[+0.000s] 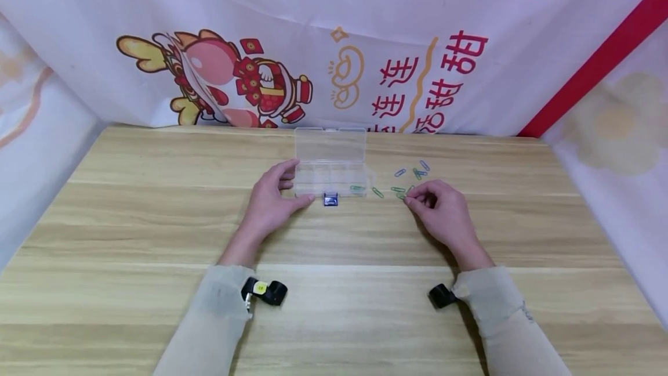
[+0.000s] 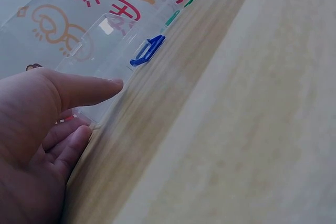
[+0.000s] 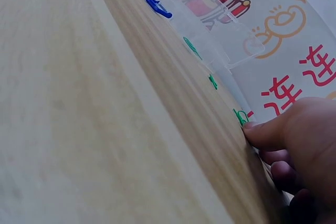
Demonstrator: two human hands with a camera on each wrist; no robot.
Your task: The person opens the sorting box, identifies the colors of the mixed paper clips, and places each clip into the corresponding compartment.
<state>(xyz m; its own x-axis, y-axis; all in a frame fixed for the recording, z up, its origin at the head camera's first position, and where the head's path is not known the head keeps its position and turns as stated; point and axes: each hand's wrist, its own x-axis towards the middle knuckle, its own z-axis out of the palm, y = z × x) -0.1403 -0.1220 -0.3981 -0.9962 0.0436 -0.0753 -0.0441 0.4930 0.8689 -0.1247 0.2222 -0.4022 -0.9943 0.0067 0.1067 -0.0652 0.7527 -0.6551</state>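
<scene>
A clear plastic compartment box lies on the table with its lid raised at the back and a blue latch in front. My left hand grips the box's left end, thumb along the front wall, fingers round the side. One green paper clip shows within the front right of the box. To the right, my right hand pinches at a green paper clip with thumb and fingertips, low at the tabletop. Its curled fingers partly hide the clips beneath.
Another green paper clip lies just right of the box. Several green and blue clips, among them a blue paper clip, are scattered beyond my right hand. A printed cloth hangs along the back edge of the wooden table.
</scene>
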